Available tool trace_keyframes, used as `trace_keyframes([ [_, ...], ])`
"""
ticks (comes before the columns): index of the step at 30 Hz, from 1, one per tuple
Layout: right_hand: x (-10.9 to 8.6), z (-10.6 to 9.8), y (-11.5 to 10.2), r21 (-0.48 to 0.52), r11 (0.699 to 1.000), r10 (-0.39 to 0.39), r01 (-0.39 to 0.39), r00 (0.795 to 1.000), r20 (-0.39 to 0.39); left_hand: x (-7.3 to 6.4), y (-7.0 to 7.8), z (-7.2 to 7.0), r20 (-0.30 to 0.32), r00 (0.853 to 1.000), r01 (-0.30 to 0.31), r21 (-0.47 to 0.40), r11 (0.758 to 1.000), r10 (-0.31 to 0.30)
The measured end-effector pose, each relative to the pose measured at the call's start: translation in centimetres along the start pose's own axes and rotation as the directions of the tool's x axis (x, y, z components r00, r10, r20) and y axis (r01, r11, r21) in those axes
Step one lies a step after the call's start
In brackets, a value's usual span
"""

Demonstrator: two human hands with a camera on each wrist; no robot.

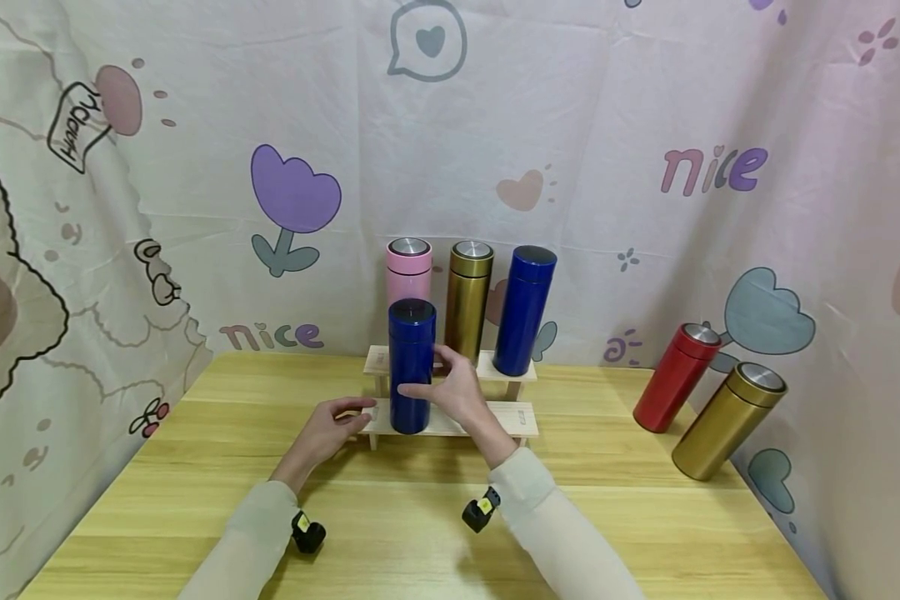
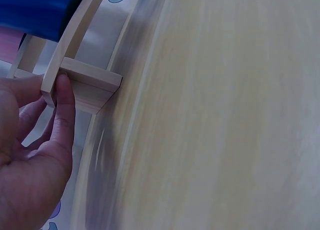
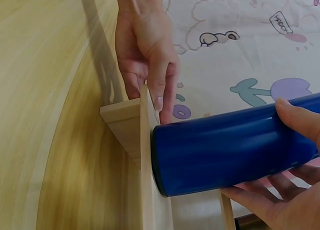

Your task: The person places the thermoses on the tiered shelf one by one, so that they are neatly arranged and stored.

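Observation:
A dark blue thermos bottle [image 1: 412, 367] stands upright at the left part of the lower step of a small wooden two-step rack [image 1: 521, 419]. My right hand [image 1: 453, 387] grips this bottle from its right side, thumb in front and fingers behind, as the right wrist view also shows. With my left hand [image 1: 336, 429] I pinch the left end of the lower step; in the left wrist view the fingers [image 2: 64, 112] hold the board's edge [image 2: 52, 77]. On the upper step stand a pink bottle [image 1: 409, 271], partly hidden, a gold bottle [image 1: 468, 300] and another blue bottle [image 1: 525, 310].
To the right on the wooden table [image 1: 600, 517] stand a red bottle [image 1: 675, 379] and a second gold bottle [image 1: 727, 423]. A patterned cloth [image 1: 450, 150] hangs behind the table and along its sides. Both wrists carry small black cameras [image 1: 477, 514].

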State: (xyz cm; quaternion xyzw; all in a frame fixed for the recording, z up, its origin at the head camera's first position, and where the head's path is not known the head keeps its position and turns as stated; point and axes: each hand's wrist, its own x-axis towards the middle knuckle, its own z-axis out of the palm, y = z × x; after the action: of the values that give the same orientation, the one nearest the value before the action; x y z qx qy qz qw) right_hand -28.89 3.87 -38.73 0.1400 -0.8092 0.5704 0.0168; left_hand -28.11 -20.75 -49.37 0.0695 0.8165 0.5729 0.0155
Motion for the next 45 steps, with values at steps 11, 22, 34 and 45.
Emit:
trace_keyframes([
  [11, 0.1, 0.3, -0.3, -0.008, 1.000, 0.012, -0.012, 1.000, -0.011, -0.1, 0.1, -0.1, 0.013, 1.000, 0.002, -0.015, 1.000, -0.002],
  [22, 0.3, 0.7, -0.1, -0.005, 1.000, 0.000, -0.001, 1.000, -0.027, -0.1, 0.0, 0.0, 0.009, 1.000, 0.003, -0.014, 1.000, -0.003],
  [34, 0.4, 1.1, -0.2, 0.005, 1.000, 0.016, -0.015, 0.999, -0.045, 0.0, -0.1, -0.1, 0.009, 1.000, 0.001, -0.013, 1.000, -0.001],
  [45, 0.4, 1.5, -0.1, 0.001, 1.000, 0.005, -0.005, 0.998, -0.060, -0.1, 0.0, 0.0, 0.013, 1.000, -0.004, -0.008, 1.000, 0.004],
])
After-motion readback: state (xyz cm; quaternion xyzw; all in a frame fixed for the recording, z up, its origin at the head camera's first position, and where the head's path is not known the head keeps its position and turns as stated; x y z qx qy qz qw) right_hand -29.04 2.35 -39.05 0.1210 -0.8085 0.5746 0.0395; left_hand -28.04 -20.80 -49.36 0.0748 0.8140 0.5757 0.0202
